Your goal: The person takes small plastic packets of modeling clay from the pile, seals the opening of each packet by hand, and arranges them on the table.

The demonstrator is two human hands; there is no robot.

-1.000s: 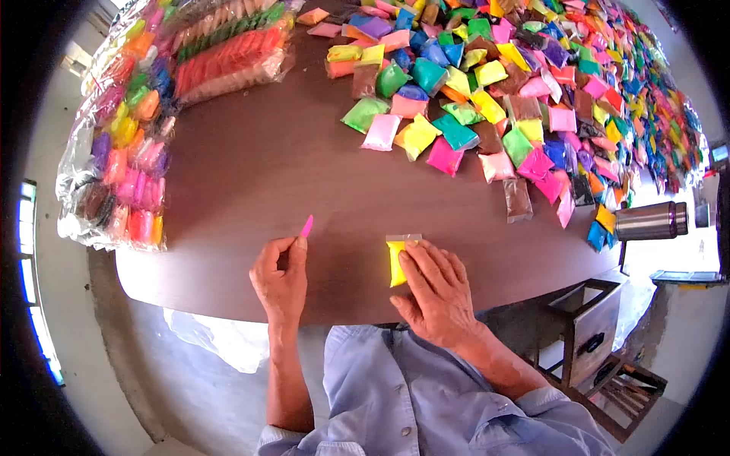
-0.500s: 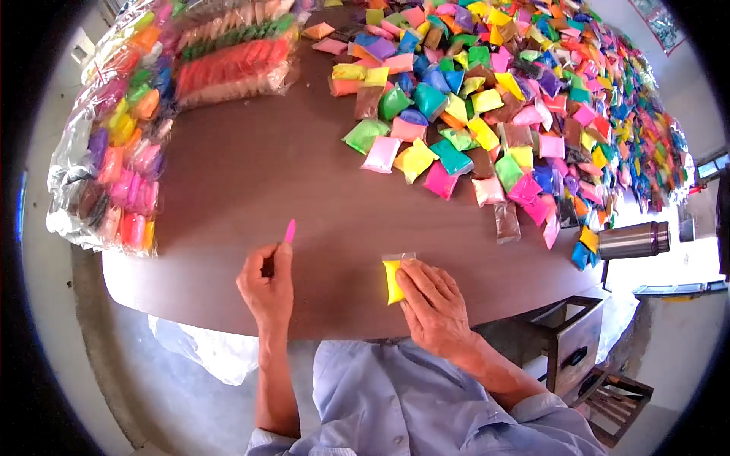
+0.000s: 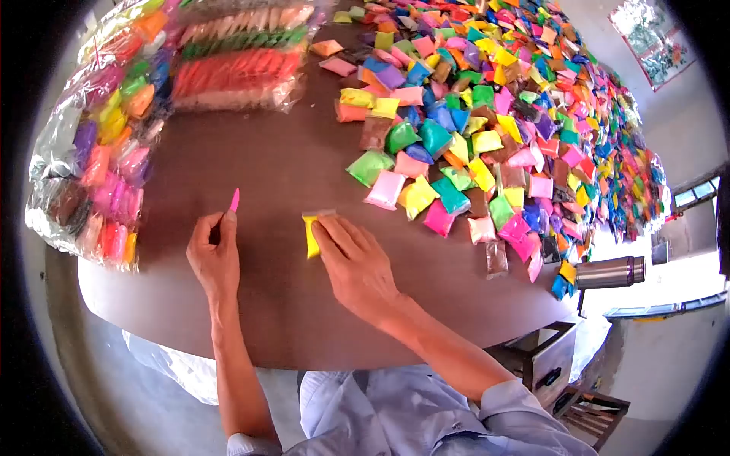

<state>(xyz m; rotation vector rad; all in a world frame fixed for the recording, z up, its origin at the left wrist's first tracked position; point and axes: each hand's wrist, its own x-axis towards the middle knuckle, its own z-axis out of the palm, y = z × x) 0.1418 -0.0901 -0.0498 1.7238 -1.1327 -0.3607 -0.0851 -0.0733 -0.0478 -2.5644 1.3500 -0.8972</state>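
Observation:
My left hand [image 3: 215,254] pinches a small pointed pink piece [image 3: 235,200] upright between thumb and fingertips, above the brown table [image 3: 258,167]. To its right, my right hand [image 3: 356,262] lies over a small clear packet with yellow contents [image 3: 312,235]. The fingers are together and cover the packet's right part, and its clear top edge shows above them. Whether the fingers grip the packet or only press on it cannot be made out. A gap of bare table separates the two hands.
Many coloured packets [image 3: 418,196] are heaped across the right and back. Clear bags of coloured packets [image 3: 114,163] line the left edge, and a bag with red rows [image 3: 236,72] lies behind. A metal flask [image 3: 610,272] is at the right edge, above a wooden stool [image 3: 547,365].
Both hands have moved left and farther forward over the table, with the pink piece and the yellow packet moving along with them. The camera view has shifted too.

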